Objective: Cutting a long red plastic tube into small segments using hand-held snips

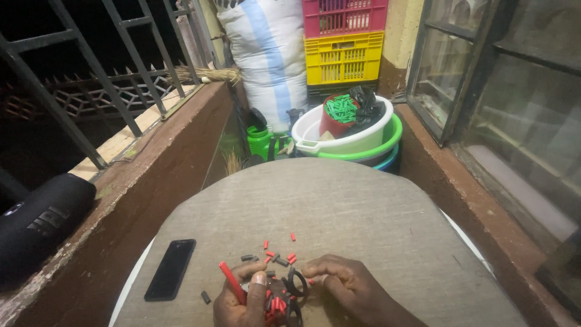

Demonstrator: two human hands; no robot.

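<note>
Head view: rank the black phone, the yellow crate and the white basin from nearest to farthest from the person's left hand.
From the left hand:
1. Black phone, just left on the table.
2. White basin, beyond the table's far edge.
3. Yellow crate, stacked behind the basin.

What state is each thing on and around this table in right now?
Left hand: gripping a red stick.
Right hand: fingertips on a black ring piece.
Small red and grey pieces: scattered loose on the table.
Phone: flat, screen dark.
Basins: nested, holding a red pot of green pieces.
</note>
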